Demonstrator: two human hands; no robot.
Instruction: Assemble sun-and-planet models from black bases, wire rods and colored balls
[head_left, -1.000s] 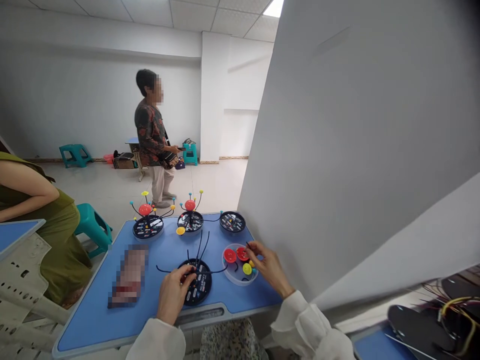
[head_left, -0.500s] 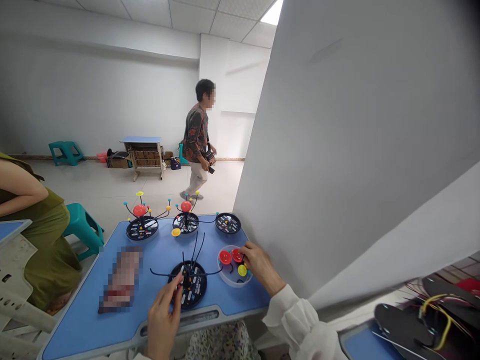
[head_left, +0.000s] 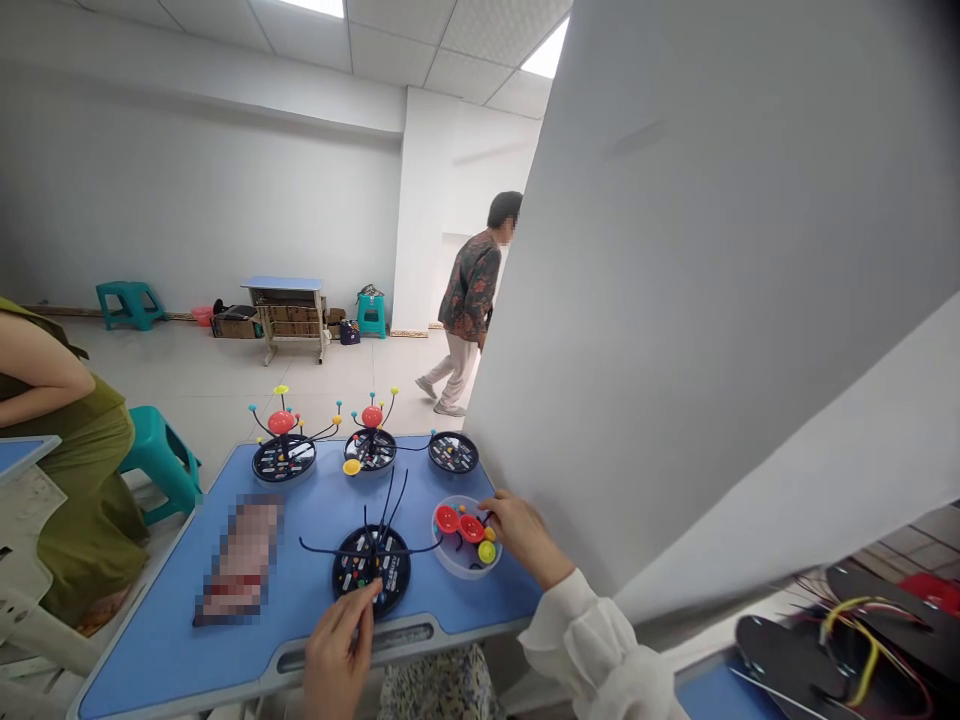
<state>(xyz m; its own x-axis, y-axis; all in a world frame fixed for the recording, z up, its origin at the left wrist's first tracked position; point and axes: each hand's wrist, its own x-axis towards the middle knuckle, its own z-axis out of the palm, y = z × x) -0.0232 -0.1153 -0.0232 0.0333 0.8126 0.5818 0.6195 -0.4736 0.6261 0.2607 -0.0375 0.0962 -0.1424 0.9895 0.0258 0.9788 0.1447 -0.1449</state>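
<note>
On the blue desk, a round black base carries several thin black arms that curve up and outward. My left hand is at its near edge, thumb and fingers pressed together; what they hold, if anything, is hidden. A clear round tray lies to the right, with red half-shells, a yellow piece and small coloured beads inside. Above the tray's right rim is my right hand, its fingers pinched by a small dark piece too small to make out.
Two models with red balls and a bare black disc line the desk's far edge. A blurred pouch lies left. The grey pillar borders the right. Beyond, a person walks; another sits left.
My left hand has moved down from the middle of the base to its near edge. The red half-shells have shifted in the tray. The walking person has moved right, partly behind the pillar.
</note>
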